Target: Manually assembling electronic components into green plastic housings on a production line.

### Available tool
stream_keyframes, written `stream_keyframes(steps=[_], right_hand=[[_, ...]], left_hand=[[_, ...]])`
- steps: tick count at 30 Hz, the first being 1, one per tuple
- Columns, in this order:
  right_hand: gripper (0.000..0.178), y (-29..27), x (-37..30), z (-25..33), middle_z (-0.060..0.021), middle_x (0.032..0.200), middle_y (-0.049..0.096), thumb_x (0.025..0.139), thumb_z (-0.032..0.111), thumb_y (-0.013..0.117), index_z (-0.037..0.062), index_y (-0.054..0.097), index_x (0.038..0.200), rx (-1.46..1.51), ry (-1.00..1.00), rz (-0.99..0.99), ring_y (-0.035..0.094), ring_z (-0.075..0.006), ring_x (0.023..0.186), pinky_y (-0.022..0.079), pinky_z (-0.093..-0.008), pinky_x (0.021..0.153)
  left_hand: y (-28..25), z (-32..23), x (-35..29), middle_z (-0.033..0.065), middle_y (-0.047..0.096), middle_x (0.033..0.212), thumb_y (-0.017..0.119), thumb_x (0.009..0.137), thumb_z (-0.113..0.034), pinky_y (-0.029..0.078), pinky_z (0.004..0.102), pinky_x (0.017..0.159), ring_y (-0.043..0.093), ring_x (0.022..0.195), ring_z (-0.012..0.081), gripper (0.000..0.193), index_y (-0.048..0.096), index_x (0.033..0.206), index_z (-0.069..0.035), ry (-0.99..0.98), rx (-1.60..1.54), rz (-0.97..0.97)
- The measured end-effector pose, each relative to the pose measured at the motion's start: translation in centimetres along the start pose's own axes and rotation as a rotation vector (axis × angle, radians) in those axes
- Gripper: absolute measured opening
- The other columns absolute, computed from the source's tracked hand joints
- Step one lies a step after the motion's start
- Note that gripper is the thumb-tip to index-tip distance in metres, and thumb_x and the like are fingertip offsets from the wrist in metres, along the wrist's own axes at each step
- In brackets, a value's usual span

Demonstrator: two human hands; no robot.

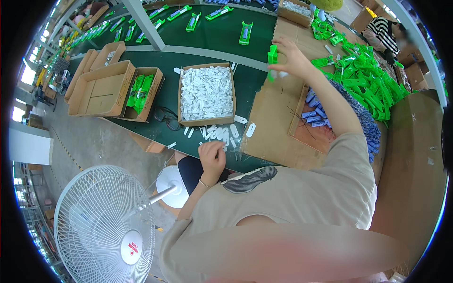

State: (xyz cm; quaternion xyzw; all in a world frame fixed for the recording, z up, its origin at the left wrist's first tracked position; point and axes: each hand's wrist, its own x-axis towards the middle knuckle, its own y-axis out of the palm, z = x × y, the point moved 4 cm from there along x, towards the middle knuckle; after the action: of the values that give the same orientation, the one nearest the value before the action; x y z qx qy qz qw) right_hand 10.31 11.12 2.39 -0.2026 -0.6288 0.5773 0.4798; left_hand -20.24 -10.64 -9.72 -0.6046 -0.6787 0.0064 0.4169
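We log one bright green plastic part (pixel 272 54), slim and elongated, held off the surface by the right hand (pixel 287 60), long axis running near to far, details blurred. A pale bit (pixel 282 74) shows beside its near end; we can't tell what it is. Near the left hand (pixel 212 158) we tag loose white strips (pixel 218 133): small, flat, round-ended, scattered at mixed angles, some overlapping. We can't tell whether the fingers touch the nearest.
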Motion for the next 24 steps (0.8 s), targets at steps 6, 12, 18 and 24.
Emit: stream_keyframes(steps=[6,12,18,24], right_hand=[[0.05,-5.8,-5.5,15.4,-0.0132,0.127,0.051,0.067,0.022,0.079,0.0025,0.059,0.109,0.696,-0.04,-0.058,0.049,-0.029,0.118,0.037,-0.0397,0.1],[0.065,0.0,-9.1,18.9,-0.0165,0.118,0.056,0.076,0.016,0.075,0.0007,0.041,0.13,1.659,0.219,-0.127,0.055,-0.0215,0.109,0.045,-0.0338,0.089],[0.061,2.8,-12.7,21.9,-0.015,0.09,0.066,0.081,0.007,0.066,0.0004,0.037,0.134,1.824,0.399,0.543,0.065,-0.018,0.081,0.05,-0.0291,0.072],[0.045,-0.4,-14.8,18.7,-0.0178,0.089,0.066,0.086,0.008,0.058,-0.0051,0.044,0.126,1.798,0.551,0.392,0.066,-0.022,0.072,0.054,-0.033,0.069]], left_hand=[[-0.3,-7.3,8.1,0.0255,0.037,0.135,0.07,0.078,-0.018,0.037,0.0402,0.099,0.044,0.119,0.0378,0.082,0.022,0.14,0.005,0.077,-0.25,0.281],[-0.8,-9.2,11.6,0.019,0.049,0.121,0.047,0.09,-0.012,0.046,0.0357,0.088,0.056,0.1,0.0267,0.058,0.02,0.139,0.003,-0.008,-0.789,0.361],[-2.0,-8.7,12.4,0.0146,0.051,0.112,0.038,0.095,-0.017,0.05,0.0334,0.077,0.058,0.089,0.0194,0.048,0.021,0.137,-0.002,-0.16,-1.004,0.206],[-2.5,-6.1,11.8,0.0129,0.054,0.104,0.043,0.093,-0.01,0.047,0.0303,0.078,0.059,0.087,0.0194,0.048,0.026,0.137,0.0,-0.021,-0.528,0.057]])
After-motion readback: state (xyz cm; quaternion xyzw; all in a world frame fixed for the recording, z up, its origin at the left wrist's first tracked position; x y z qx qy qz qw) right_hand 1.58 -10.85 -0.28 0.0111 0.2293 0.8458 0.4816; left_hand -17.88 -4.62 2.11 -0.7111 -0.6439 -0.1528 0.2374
